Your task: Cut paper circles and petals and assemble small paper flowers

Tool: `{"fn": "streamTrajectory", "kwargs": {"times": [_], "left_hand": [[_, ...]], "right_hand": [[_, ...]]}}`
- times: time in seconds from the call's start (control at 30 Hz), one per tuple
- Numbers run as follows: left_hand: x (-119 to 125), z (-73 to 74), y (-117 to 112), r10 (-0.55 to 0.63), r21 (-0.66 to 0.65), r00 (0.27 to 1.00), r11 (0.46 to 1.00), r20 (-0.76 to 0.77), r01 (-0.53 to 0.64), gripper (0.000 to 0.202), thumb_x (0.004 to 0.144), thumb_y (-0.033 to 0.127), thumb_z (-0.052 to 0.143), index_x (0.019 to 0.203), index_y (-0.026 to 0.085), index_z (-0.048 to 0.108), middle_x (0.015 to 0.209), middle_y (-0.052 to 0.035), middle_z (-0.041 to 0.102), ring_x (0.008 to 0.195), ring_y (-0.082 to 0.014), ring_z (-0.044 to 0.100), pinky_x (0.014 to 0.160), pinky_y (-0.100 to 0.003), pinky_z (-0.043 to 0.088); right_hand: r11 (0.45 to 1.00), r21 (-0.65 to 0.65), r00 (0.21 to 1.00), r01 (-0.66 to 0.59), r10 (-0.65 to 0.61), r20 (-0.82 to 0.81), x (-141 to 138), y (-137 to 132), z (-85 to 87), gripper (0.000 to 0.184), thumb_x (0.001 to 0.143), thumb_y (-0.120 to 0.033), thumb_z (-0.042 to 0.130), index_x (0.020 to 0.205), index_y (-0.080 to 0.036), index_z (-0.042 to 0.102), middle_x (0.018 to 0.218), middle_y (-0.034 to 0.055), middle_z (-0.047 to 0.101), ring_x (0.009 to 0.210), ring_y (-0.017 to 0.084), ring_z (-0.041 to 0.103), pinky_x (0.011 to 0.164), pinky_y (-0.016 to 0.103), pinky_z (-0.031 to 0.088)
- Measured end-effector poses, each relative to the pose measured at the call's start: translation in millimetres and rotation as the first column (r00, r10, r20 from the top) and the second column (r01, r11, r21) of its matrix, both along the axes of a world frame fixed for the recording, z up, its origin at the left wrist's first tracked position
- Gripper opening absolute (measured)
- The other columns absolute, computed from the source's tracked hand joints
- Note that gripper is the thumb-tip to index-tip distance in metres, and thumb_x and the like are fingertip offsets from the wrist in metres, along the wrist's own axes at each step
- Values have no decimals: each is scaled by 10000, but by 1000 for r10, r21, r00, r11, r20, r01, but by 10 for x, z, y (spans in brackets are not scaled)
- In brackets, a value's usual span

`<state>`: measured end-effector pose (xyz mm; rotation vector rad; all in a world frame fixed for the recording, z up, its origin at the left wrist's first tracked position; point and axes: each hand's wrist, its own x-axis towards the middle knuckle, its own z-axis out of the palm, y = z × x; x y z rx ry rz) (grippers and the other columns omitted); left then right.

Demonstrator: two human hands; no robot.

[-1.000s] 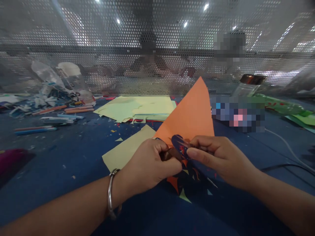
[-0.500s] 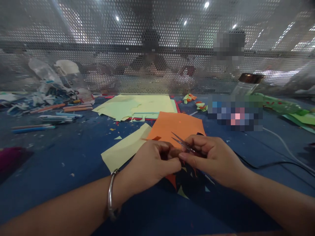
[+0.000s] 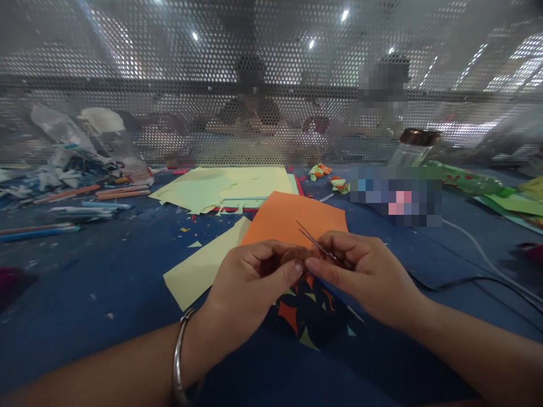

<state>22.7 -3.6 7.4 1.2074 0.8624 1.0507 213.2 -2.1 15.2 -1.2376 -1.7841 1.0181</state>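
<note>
My right hand (image 3: 360, 265) is closed around a small pair of scissors (image 3: 317, 242). Their thin blades point up and left, slightly parted. Touching its fingertips, my left hand (image 3: 258, 277) is closed in a pinch; whatever sits between its fingers is hidden. A metal bangle (image 3: 177, 356) circles the left wrist. Just beyond both hands lies an orange paper sheet (image 3: 292, 217). A pale yellow paper piece (image 3: 197, 271) lies partly behind the left hand. Below the fingers, orange scraps (image 3: 288, 316) and pale paper scraps (image 3: 309, 339) are scattered on the blue table (image 3: 106, 345).
Light green and yellow sheets (image 3: 254, 181) are stacked farther back. Pens (image 3: 85, 212), shredded scraps and a white-lidded bottle (image 3: 110, 141) stand left. Right are crumpled paper bits (image 3: 339, 185), a brown-capped jar (image 3: 409, 150) and cables (image 3: 470, 280). A perforated metal screen (image 3: 169, 85) spans the back.
My left hand has turned, its thumb now lying along the fingertips of the right. The orange bit that stuck out above it is out of sight. The view has shifted slightly right.
</note>
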Motion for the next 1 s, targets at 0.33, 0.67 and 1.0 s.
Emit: {"fn": "streamTrajectory", "kwargs": {"times": [0.33, 0.67, 1.0], "left_hand": [[-20, 15, 24, 16, 28, 1000, 999, 13, -16, 51, 769, 143, 737, 726, 168, 750, 681, 36, 680, 657, -71, 591, 641, -165, 477], [-21, 38, 21, -4, 20, 999, 1000, -49, 5, 85, 762, 171, 735, 679, 166, 716, 663, 19, 662, 634, -90, 568, 612, -189, 471], [-34, 51, 41, -38, 97, 997, 994, -67, 44, 96, 787, 150, 712, 693, 166, 723, 651, 28, 634, 621, -87, 532, 621, -192, 459]], "right_hand": [[996, -5, 991, -90, 90, 104, 55, 2, 22, 506, 903, -666, 594, 728, -192, 610, 610, -24, 495, 548, 109, 438, 479, 236, 327], [987, 87, 975, -132, 114, 193, 59, -19, 29, 487, 945, -626, 560, 751, -191, 662, 613, -19, 534, 545, 110, 467, 492, 249, 334], [982, 133, 972, -131, 101, 213, 79, -28, 20, 467, 959, -588, 564, 736, -188, 658, 618, -12, 566, 551, 112, 505, 500, 247, 353]]}}
